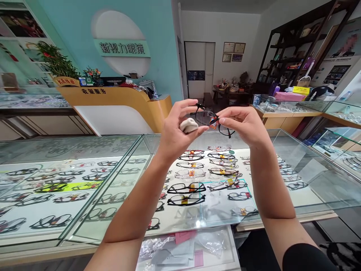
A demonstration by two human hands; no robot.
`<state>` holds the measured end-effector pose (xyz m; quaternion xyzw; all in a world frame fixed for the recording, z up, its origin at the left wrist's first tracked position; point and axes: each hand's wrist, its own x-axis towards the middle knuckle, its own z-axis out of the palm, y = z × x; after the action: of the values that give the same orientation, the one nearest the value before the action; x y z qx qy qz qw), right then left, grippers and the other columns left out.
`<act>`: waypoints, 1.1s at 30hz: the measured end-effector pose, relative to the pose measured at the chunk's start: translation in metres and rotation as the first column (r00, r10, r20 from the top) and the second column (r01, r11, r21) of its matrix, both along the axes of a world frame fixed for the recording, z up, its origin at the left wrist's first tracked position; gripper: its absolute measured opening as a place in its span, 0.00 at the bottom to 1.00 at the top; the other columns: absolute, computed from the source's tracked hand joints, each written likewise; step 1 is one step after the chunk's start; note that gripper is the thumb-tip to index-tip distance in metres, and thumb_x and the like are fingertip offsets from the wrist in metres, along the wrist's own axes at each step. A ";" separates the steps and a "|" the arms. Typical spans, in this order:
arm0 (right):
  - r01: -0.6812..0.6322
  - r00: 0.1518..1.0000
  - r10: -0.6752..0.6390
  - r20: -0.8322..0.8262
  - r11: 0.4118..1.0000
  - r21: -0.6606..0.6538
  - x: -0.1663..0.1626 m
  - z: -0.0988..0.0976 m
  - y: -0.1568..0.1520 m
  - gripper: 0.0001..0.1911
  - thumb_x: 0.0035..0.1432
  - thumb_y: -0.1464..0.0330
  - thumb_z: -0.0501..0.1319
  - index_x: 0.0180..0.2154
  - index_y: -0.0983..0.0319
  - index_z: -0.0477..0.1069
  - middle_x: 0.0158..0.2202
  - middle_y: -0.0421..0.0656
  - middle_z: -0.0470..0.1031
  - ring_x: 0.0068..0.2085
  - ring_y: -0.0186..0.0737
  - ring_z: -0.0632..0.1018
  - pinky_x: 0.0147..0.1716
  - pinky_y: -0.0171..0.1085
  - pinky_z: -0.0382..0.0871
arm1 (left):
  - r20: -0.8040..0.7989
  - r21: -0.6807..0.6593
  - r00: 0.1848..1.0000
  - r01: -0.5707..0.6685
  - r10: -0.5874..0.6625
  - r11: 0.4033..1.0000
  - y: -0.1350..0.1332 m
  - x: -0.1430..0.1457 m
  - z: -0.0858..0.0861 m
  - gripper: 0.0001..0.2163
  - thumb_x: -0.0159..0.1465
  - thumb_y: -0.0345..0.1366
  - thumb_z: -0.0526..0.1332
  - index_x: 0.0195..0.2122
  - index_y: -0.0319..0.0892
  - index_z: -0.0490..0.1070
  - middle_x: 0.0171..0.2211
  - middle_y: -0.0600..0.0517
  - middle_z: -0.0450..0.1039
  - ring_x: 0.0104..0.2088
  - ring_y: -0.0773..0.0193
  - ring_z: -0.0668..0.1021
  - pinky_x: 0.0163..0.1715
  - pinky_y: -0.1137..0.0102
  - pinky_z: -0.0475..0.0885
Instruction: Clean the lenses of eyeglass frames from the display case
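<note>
I hold the black thin-rimmed glasses (207,116) up at twelve o'clock, above the glass display counter (84,150). My left hand (176,130) pinches the frame's nine o'clock end, with a small whitish wad of cloth (188,125) tucked under its fingers. My right hand (244,126) pinches the three o'clock end. The cloth is off the lenses, so I judge this a check, not wiping.

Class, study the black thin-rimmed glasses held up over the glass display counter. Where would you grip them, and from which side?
Pinch the black thin-rimmed glasses by the rim's edge, coming in from either side, as the left hand and right hand do. The lenses face the camera broadside and would likely smear, while the thin rim offers only its edges to fingertips.
</note>
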<state>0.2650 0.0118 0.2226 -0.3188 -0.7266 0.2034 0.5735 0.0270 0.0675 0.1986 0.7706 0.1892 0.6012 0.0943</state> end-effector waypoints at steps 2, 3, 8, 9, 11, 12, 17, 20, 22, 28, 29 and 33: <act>0.087 0.996 -0.087 -0.011 0.995 0.046 0.002 -0.001 -0.003 0.09 0.64 0.61 0.73 0.34 0.58 0.86 0.41 0.45 0.91 0.44 0.46 0.88 0.49 0.46 0.82 | 0.072 0.009 0.995 -0.064 0.063 0.998 -0.007 -0.001 0.002 0.31 0.63 0.53 0.81 0.63 0.51 0.74 0.50 0.48 0.84 0.35 0.66 0.81 0.33 0.71 0.77; 0.153 0.988 -0.152 -0.024 0.986 0.071 0.002 -0.003 -0.005 0.08 0.64 0.62 0.73 0.34 0.58 0.86 0.42 0.45 0.91 0.45 0.46 0.89 0.51 0.47 0.82 | 0.118 0.021 0.988 -0.105 0.102 0.994 -0.013 -0.001 0.003 0.27 0.64 0.52 0.80 0.59 0.50 0.77 0.46 0.50 0.83 0.33 0.67 0.79 0.33 0.71 0.76; 0.441 0.897 -0.436 -0.069 0.877 0.188 -0.009 -0.032 -0.021 0.06 0.65 0.64 0.70 0.36 0.57 0.86 0.45 0.46 0.92 0.49 0.50 0.90 0.57 0.51 0.82 | 0.055 -0.284 0.998 0.009 0.007 0.959 -0.050 0.013 -0.004 0.15 0.67 0.52 0.76 0.35 0.45 0.83 0.28 0.53 0.76 0.28 0.65 0.74 0.29 0.69 0.70; 0.475 0.878 -0.473 -0.067 0.850 0.229 -0.013 -0.042 -0.026 0.06 0.67 0.64 0.69 0.37 0.57 0.86 0.46 0.47 0.92 0.50 0.50 0.90 0.57 0.51 0.82 | 0.037 -0.413 0.998 0.070 -0.060 0.908 -0.057 0.018 -0.008 0.16 0.66 0.54 0.76 0.37 0.45 0.85 0.26 0.54 0.73 0.25 0.66 0.71 0.26 0.69 0.66; 0.551 0.822 -0.565 -0.066 0.762 0.340 -0.023 -0.062 -0.034 0.07 0.69 0.65 0.68 0.39 0.57 0.85 0.48 0.49 0.92 0.51 0.52 0.90 0.56 0.52 0.83 | 0.071 -0.600 0.984 0.172 -0.162 0.782 -0.068 0.028 -0.019 0.22 0.62 0.58 0.77 0.41 0.43 0.86 0.24 0.56 0.70 0.22 0.68 0.65 0.22 0.70 0.60; 0.588 0.784 -0.617 -0.063 0.708 0.391 -0.027 -0.073 -0.039 0.07 0.71 0.65 0.67 0.40 0.57 0.85 0.50 0.51 0.91 0.52 0.53 0.90 0.56 0.53 0.82 | 0.112 -0.655 0.975 0.219 -0.193 0.723 -0.072 0.033 -0.025 0.24 0.59 0.59 0.78 0.42 0.42 0.86 0.24 0.56 0.70 0.22 0.69 0.64 0.22 0.70 0.58; 0.653 0.649 -0.761 0.003 0.559 0.511 -0.042 -0.115 -0.058 0.08 0.75 0.67 0.64 0.46 0.58 0.84 0.53 0.54 0.91 0.51 0.55 0.90 0.55 0.55 0.82 | 0.288 -0.778 0.933 0.358 -0.214 0.516 -0.083 0.046 -0.058 0.31 0.50 0.64 0.81 0.39 0.40 0.82 0.21 0.60 0.62 0.22 0.71 0.58 0.21 0.71 0.52; 0.625 0.636 -0.769 0.059 0.558 0.546 -0.049 -0.129 -0.076 0.09 0.75 0.69 0.62 0.49 0.58 0.82 0.54 0.53 0.90 0.51 0.54 0.89 0.53 0.53 0.80 | 0.313 -0.796 0.934 0.357 -0.172 0.489 -0.092 0.048 -0.073 0.32 0.48 0.64 0.82 0.37 0.41 0.80 0.21 0.61 0.60 0.22 0.71 0.58 0.21 0.71 0.52; 0.608 0.645 -0.760 0.084 0.576 0.546 -0.050 -0.134 -0.087 0.09 0.74 0.69 0.62 0.50 0.58 0.81 0.55 0.53 0.90 0.51 0.55 0.89 0.53 0.53 0.79 | 0.307 -0.800 0.940 0.339 -0.147 0.495 -0.099 0.048 -0.079 0.31 0.48 0.63 0.82 0.36 0.41 0.79 0.22 0.60 0.62 0.23 0.71 0.60 0.22 0.71 0.54; 0.723 0.627 -0.779 0.026 0.594 0.354 0.004 -0.138 -0.067 0.15 0.71 0.57 0.61 0.31 0.53 0.64 0.31 0.44 0.78 0.35 0.48 0.77 0.40 0.45 0.69 | 0.009 -0.705 0.996 0.067 -0.085 0.706 -0.103 0.037 -0.080 0.19 0.59 0.54 0.74 0.37 0.42 0.79 0.25 0.56 0.71 0.25 0.66 0.68 0.27 0.69 0.62; 0.787 0.565 -0.824 0.051 0.556 0.265 0.020 -0.139 -0.055 0.20 0.71 0.57 0.59 0.27 0.53 0.57 0.26 0.42 0.70 0.31 0.45 0.70 0.36 0.44 0.63 | -0.104 -0.649 0.990 0.006 -0.096 0.761 -0.101 0.035 -0.077 0.16 0.61 0.52 0.72 0.37 0.43 0.79 0.27 0.55 0.74 0.27 0.64 0.71 0.29 0.68 0.64; 0.859 0.507 -0.782 0.361 0.495 -0.133 0.072 -0.155 -0.011 0.29 0.76 0.61 0.56 0.22 0.55 0.47 0.20 0.37 0.49 0.27 0.39 0.54 0.34 0.45 0.47 | -0.625 -0.352 0.769 -0.127 -0.132 0.927 -0.099 0.034 -0.063 0.09 0.67 0.43 0.65 0.37 0.44 0.80 0.35 0.50 0.83 0.36 0.57 0.79 0.38 0.64 0.66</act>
<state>0.3372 0.0007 0.0680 -0.7327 -0.5113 -0.0335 0.4478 0.0609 -0.0312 0.1357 0.8962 0.3201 0.2558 0.1702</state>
